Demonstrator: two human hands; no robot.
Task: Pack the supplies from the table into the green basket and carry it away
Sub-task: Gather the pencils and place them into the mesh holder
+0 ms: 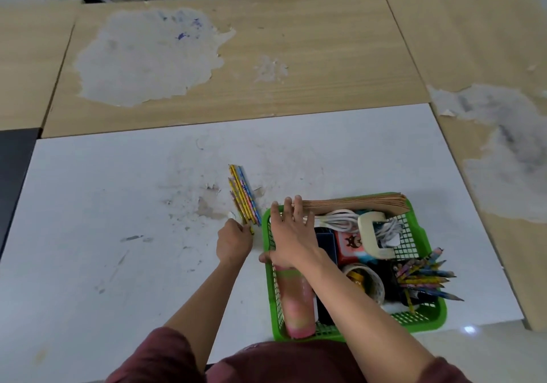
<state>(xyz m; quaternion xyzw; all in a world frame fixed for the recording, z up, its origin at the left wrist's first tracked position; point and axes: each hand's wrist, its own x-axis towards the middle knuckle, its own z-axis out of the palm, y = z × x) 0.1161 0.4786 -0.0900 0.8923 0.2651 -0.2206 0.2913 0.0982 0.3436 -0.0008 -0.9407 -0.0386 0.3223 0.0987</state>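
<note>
Maroon sleeves sit at the bottom of frame, with both forearms reaching forward over the white tabletop (pixel 118 205).

Left hand (pixel 233 242): fingers curled onto the near ends of the loose pencils (pixel 244 196). It looks like a pinch, though the back of the hand hides the contact itself. These pencils lie flat in a tight row, just beside the far-left corner of the green basket (pixel 270 294).

Right hand (pixel 291 234): palm down over that same corner, fingers straight and spread, holding nothing. Its fingertips reach the end of the brown paper stack (pixel 355 205), and its thumb lies near the cap end of the pink bottle (pixel 297 302).

Basket contents: the bottle along the left wall, the paper stack on edge against the far wall, a white cable (pixel 340 219), a tape roll (pixel 364 282) and a pencil bundle (pixel 423 276) whose tips overhang the right rim.

Step, by my judgement: packing is nearly done. The loose pencils are the only supplies I can see outside the basket; the carry is not started.

Next move needs the whole row gathered in one grip, lifted over the left rim and laid where mesh floor shows, at the right side or along the bundle. Slim round pencils may roll or slip singly.

Edges and room: the basket sits toward the near-right corner of the tabletop, its near rim close to the edge by the body. The path from pencils to rim is short, and only the right hand stands in it. Broad open surface lies to the left and beyond.
</note>
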